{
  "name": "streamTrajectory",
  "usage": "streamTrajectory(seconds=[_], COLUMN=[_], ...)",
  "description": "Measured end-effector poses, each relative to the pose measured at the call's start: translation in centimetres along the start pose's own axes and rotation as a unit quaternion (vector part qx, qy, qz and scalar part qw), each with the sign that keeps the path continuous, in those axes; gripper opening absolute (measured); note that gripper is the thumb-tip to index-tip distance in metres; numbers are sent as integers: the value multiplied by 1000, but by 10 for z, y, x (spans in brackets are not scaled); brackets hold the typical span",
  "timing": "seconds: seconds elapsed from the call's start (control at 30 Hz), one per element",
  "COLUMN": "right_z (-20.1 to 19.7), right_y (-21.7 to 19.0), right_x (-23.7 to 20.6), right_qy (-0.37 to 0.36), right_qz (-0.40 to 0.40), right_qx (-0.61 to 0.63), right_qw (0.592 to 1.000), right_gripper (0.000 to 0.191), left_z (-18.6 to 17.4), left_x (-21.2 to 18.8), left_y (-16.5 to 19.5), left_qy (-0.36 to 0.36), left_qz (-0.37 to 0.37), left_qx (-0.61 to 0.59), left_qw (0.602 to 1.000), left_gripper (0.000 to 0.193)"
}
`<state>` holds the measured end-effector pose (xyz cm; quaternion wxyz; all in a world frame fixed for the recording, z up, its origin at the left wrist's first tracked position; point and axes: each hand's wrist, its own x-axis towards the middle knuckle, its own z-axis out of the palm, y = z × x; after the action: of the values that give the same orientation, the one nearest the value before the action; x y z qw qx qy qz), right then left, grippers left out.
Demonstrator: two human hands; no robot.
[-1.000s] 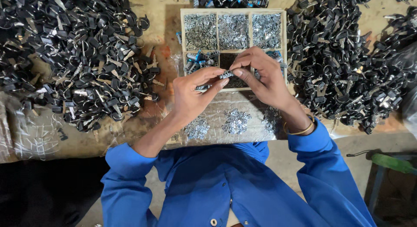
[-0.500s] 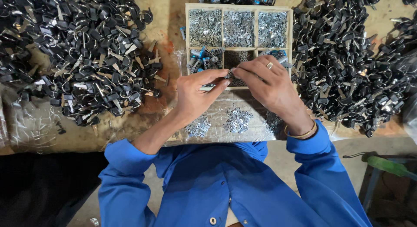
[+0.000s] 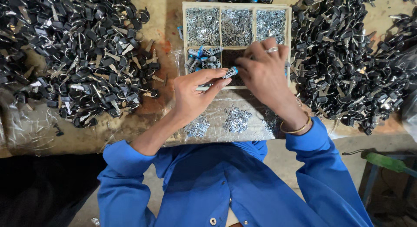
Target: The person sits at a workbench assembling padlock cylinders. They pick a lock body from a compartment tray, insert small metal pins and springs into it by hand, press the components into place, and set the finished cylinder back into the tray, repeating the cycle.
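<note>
Nearest, blue sleeves (image 3: 217,188), forearms stretched out over the bench (image 3: 167,23). On the clear plastic sheet (image 3: 217,109) just past the cuffs, small heaps of silver parts (image 3: 236,120), lying untouched.

Above them, left hand (image 3: 197,94): grip closed, thumb and forefinger pinching a small cylinder (image 3: 230,72), silver with a blue tip, held over the near edge of the tray (image 3: 236,5).

Right hand (image 3: 265,75), with bangle (image 3: 297,129) and ring (image 3: 272,49): half a second ago pinched on that same cylinder together with the left, now off it and curled down into the dark middle compartment of the tray. Fingertips hidden there, so cannot tell whether closed on anything. Cylinder therefore carried by the left alone, right busy among the loose parts.

Farther out, more blue-tipped cylinders (image 3: 202,59) in the neighbouring compartment, silver parts filling the far row. Either side, big piles of black keys (image 3: 78,57) on rings.
</note>
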<state>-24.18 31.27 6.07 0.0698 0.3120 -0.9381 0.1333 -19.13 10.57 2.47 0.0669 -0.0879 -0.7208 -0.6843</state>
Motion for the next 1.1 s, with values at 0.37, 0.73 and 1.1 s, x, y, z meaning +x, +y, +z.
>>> streamTrajectory(seconds=[0.37, 0.73, 1.1], right_z=[-13, -16, -12], right_y=[10, 4, -8], right_x=[2, 0, -6], right_qy=[-16, 6, -2], right_qz=[-5, -2, 16], right_qx=[66, 332, 325], right_qw=[998, 943, 945], right_gripper=[10, 12, 15], left_z=[2, 5, 3], left_x=[-1, -1, -8], left_y=[-2, -4, -5], left_qy=[13, 18, 16], left_qz=[18, 22, 29], left_qx=[5, 24, 21], left_qw=[1000, 999, 999], left_gripper=[20, 22, 22])
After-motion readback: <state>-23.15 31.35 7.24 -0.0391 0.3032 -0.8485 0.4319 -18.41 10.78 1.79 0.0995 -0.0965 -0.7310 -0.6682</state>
